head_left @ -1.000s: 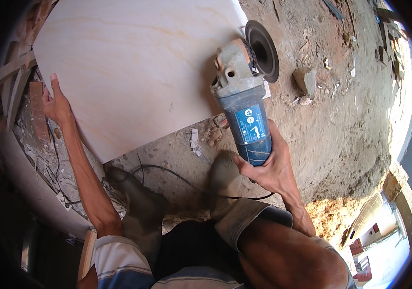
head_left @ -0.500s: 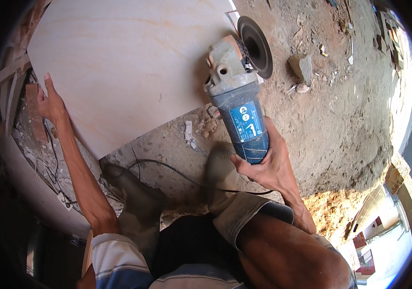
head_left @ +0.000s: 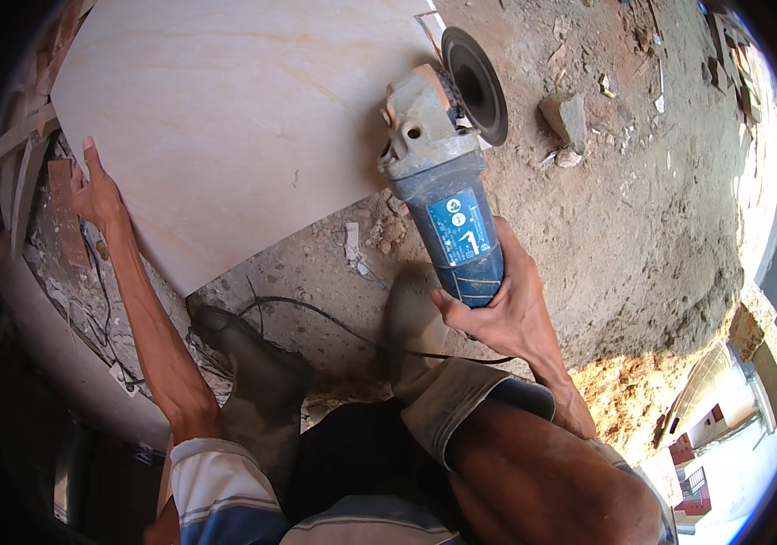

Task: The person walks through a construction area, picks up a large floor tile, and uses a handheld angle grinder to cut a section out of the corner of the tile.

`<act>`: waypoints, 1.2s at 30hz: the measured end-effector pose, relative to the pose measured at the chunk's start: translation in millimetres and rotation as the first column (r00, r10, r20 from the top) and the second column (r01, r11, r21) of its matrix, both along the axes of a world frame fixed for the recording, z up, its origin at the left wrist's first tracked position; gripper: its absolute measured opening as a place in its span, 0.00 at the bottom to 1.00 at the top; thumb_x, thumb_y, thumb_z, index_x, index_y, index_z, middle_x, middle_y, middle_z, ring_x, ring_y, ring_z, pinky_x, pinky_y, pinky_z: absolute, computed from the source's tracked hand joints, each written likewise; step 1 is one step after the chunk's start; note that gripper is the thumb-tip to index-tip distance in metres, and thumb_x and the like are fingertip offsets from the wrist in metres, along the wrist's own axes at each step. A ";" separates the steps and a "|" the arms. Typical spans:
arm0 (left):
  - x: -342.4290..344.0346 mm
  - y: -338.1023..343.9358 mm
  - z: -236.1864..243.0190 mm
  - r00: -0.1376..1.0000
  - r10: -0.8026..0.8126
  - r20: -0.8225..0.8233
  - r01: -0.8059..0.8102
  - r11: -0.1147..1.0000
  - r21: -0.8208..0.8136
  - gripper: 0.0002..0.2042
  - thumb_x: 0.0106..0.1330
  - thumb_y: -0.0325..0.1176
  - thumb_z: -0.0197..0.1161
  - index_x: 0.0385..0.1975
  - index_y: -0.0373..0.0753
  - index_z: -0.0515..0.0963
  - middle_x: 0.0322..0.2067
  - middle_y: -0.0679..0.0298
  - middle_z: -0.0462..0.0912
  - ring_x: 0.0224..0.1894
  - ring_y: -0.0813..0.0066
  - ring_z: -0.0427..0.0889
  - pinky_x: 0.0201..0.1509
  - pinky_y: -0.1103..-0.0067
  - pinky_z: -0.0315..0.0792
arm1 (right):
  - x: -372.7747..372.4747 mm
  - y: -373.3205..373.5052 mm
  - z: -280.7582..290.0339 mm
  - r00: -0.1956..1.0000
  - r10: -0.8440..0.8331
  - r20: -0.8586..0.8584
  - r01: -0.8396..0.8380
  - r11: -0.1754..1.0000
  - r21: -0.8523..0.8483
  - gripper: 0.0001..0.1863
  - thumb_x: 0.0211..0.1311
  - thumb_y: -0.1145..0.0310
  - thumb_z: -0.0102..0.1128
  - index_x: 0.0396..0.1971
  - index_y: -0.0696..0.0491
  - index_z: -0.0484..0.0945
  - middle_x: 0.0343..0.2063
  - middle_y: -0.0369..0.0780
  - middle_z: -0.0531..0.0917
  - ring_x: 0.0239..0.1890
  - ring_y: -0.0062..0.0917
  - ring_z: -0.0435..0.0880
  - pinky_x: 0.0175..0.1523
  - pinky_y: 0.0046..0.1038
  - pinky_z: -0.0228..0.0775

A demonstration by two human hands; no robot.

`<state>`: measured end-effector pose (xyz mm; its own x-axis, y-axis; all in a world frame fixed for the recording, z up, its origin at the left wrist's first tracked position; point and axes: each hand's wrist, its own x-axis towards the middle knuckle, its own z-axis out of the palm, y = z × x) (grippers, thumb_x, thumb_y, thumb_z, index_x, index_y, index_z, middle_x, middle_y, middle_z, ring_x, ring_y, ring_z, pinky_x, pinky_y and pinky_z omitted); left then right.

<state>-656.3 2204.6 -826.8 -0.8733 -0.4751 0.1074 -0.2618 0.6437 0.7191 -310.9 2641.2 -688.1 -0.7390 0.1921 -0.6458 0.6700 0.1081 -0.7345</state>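
A large cream tile (head_left: 225, 118) with faint tan veins lies at the upper left, one corner pointing toward me. My left hand (head_left: 100, 193) is at its left edge, thumb laid along the edge and the other fingers curled, partly hidden; it appears to grip the tile there. In my right hand (head_left: 508, 313) is a blue and grey angle grinder (head_left: 450, 213), held by the rear of its body. Its dark round disc (head_left: 475, 86) stands on edge by the tile's right side. Whether the disc touches the tile I cannot tell.
A black power cord (head_left: 334, 320) runs over the dirt between my boots. A broken stone chunk (head_left: 565, 120) lies right of the disc, among small rubble. Wooden boards (head_left: 20, 136) are stacked at the far left, near a reddish brick piece (head_left: 66, 213).
The grinder and my right hand have shifted very slightly left in view, along with a small drift of the ground. My left hand keeps its place at the tile edge.
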 end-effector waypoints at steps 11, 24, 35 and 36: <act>-1.2 -3.5 -1.0 1.000 -0.013 0.008 0.013 1.000 -0.002 0.51 0.61 0.58 0.81 0.65 0.14 0.68 0.52 0.39 0.86 0.50 0.59 0.88 0.55 0.71 0.83 | 4.1 -0.1 2.5 1.000 0.015 -0.001 -0.015 1.000 0.023 0.36 0.48 0.66 0.79 0.58 0.61 0.74 0.38 0.47 0.89 0.42 0.31 0.90 0.52 0.34 0.81; -3.0 -7.5 -5.5 1.000 -0.004 -0.011 0.004 1.000 0.005 0.49 0.61 0.58 0.81 0.63 0.15 0.70 0.51 0.40 0.86 0.49 0.61 0.88 0.54 0.72 0.83 | 7.3 -1.5 5.1 1.000 0.001 0.018 -0.001 1.000 0.027 0.36 0.49 0.66 0.79 0.58 0.60 0.74 0.37 0.47 0.88 0.41 0.29 0.89 0.51 0.33 0.81; -0.2 0.5 -1.5 1.000 -0.003 -0.027 0.003 1.000 0.006 0.42 0.63 0.56 0.80 0.58 0.17 0.76 0.48 0.45 0.89 0.46 0.64 0.89 0.54 0.74 0.82 | 1.3 -0.8 1.1 1.000 -0.027 0.013 0.027 1.000 -0.008 0.35 0.49 0.67 0.79 0.58 0.60 0.74 0.37 0.45 0.88 0.41 0.27 0.88 0.51 0.32 0.81; -0.6 -0.2 -1.1 1.000 0.004 -0.020 -0.004 1.000 -0.027 0.43 0.63 0.56 0.80 0.58 0.17 0.76 0.48 0.45 0.89 0.47 0.65 0.89 0.54 0.74 0.82 | 0.0 -1.0 1.7 0.999 -0.031 0.011 0.031 0.999 -0.009 0.35 0.49 0.67 0.79 0.58 0.60 0.74 0.37 0.44 0.89 0.41 0.26 0.88 0.51 0.31 0.81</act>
